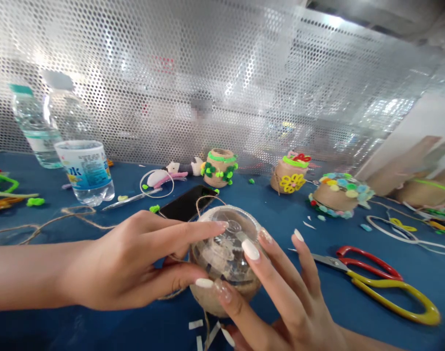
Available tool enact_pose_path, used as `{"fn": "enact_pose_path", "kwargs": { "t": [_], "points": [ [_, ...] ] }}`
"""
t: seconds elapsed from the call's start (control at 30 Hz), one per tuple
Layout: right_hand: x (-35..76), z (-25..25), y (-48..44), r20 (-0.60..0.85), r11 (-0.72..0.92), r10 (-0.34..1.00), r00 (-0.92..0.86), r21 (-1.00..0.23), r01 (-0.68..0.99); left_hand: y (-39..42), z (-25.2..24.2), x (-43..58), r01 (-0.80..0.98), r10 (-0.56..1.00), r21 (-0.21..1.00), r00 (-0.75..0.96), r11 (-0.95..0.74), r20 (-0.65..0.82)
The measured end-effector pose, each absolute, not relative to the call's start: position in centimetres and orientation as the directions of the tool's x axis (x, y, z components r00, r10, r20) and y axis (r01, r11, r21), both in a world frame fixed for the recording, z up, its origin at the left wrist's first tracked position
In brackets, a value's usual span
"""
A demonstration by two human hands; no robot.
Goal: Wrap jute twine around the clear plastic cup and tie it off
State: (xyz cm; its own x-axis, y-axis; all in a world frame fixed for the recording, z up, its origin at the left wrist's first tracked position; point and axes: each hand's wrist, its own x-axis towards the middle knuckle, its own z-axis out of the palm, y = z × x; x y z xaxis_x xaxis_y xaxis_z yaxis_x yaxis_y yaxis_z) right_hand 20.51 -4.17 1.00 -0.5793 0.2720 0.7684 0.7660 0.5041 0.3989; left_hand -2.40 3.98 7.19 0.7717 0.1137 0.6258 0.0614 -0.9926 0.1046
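A round clear plastic jar (pixel 220 256), its smooth base facing me, sits between my two hands. Brown twine is wound around its lower part, and one loose twine strand (pixel 207 324) hangs below it. My left hand (pixel 145 261) grips the jar from the left, index finger on the clear base and thumb on the near side. From the right, my right hand (pixel 284 292) holds it with thumb and fingers on its wall, the little finger raised. More twine (pixel 43 226) trails across the table to the left.
Scissors (pixel 348 270) with red and yellow handles lie open at right. A black phone (pixel 187 204) is behind the jar. Decorated twine-wrapped pots (pixel 219 170) stand along a perforated metal panel (pixel 134 73). Water bottles (pixel 85 170) stand at left on the blue table (pixel 134 324).
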Motion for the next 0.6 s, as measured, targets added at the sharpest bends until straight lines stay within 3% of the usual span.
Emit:
{"fn": "enact_pose_path", "kwargs": {
  "t": [0.23,0.6],
  "points": [
    [20.58,1.31,-4.24,0.773,0.52,0.256,-0.58,0.396,0.757,4.28,7.48,-2.14,0.038,0.081,0.079,0.752,-0.996,0.655],
    [20.38,1.04,-4.63,0.791,0.466,0.267,-0.55,0.394,0.792,4.48,7.86,-2.23,-0.017,0.188,0.367,0.836,-0.93,0.515]
  ]
}}
